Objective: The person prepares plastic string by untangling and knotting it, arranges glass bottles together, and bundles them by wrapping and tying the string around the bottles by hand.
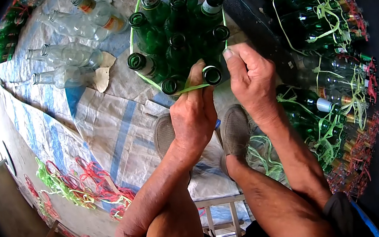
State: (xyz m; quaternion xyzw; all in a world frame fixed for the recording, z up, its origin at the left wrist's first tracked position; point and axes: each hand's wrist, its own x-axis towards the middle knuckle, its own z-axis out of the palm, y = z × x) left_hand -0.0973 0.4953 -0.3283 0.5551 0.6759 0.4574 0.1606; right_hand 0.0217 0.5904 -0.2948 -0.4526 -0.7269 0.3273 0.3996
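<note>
Several green glass bottles [180, 53] stand upright in a tight cluster in front of me. A light green plastic strap [132, 38] loops around their necks and shoulders. At the near side of the cluster, my left hand [194, 115] is closed on the strap, one finger reaching up between two near bottles. My right hand [252, 70] pinches the strap with thumb and forefinger at the cluster's right edge, beside the nearest right bottle [212, 75]. The strap's course under my left fingers is partly hidden.
Clear glass bottles [68, 77] lie on the blue-and-white tarp [113, 130] at left. Strapped bundles of green bottles [302, 20] are stacked at right. Loose red and green straps [81, 183] lie at lower left, and green strap strands [263, 154] lie by my right shoe [235, 131].
</note>
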